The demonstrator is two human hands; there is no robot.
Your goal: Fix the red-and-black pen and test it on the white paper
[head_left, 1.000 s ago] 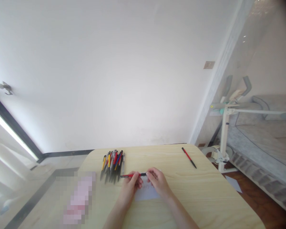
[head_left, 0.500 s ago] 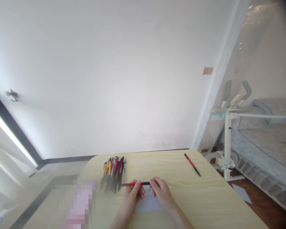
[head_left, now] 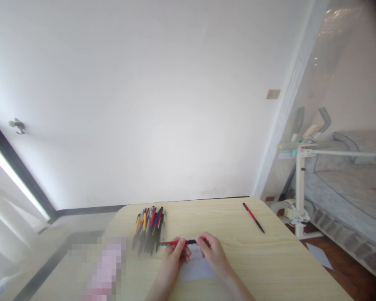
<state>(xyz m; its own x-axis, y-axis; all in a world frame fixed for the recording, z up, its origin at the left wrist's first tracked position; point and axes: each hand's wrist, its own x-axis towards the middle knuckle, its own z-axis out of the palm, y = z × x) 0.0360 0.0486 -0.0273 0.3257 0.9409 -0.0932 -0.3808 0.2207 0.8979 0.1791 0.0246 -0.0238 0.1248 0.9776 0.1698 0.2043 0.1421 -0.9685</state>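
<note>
A red and black pen (head_left: 189,241) lies crosswise between my two hands, just above the table. My left hand (head_left: 177,253) is closed round its red part. At the black end, my right hand (head_left: 210,247) pinches it between thumb and fingers. Beneath the hands is a small white sheet of paper (head_left: 197,269) with faint writing near its top, partly covered by the fingers. Left of my left hand lies a bunch of pens (head_left: 150,228) in yellow, red, blue, black and clear. Another red and black pen (head_left: 253,218) lies slanted on the right side of the table.
The pale wooden table (head_left: 285,267) has rounded far corners near a white wall (head_left: 175,104). To the right stand a white exercise machine frame (head_left: 300,188) and a grey sofa (head_left: 347,184). A white sheet (head_left: 319,256) lies on the floor there. A pink blurred patch (head_left: 105,267) is at lower left.
Both hands hold the pen in nearly the same place. The view has shifted very slightly, and the writing on the paper shows a little reddish now.
</note>
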